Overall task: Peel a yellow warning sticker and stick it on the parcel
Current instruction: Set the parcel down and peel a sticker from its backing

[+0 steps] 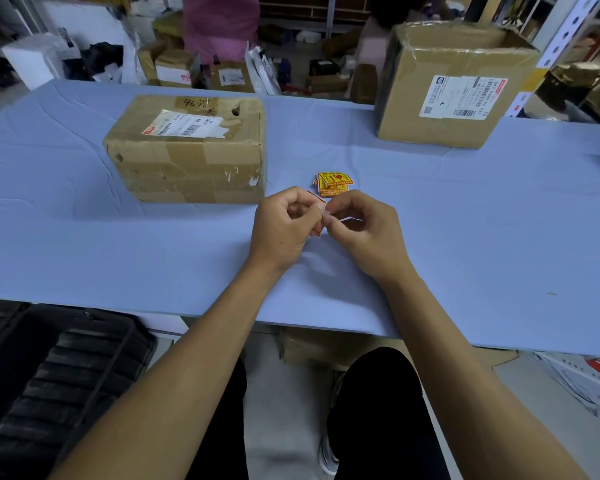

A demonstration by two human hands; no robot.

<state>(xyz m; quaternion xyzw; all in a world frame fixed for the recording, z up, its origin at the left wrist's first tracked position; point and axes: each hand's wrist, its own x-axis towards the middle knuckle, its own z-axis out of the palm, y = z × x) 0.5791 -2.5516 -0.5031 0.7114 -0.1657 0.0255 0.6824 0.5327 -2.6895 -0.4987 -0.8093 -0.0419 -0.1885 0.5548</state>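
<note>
Your left hand (284,223) and right hand (357,223) pinch one yellow warning sticker (318,231) together above the table's (499,220) middle, apparently mid-peel, so sticking it on the parcel (187,150) toward the far left edge remains undone.

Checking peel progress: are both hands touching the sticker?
Touching. The head view shows left hand and right hand pinching one sticker between fingertips.
</note>
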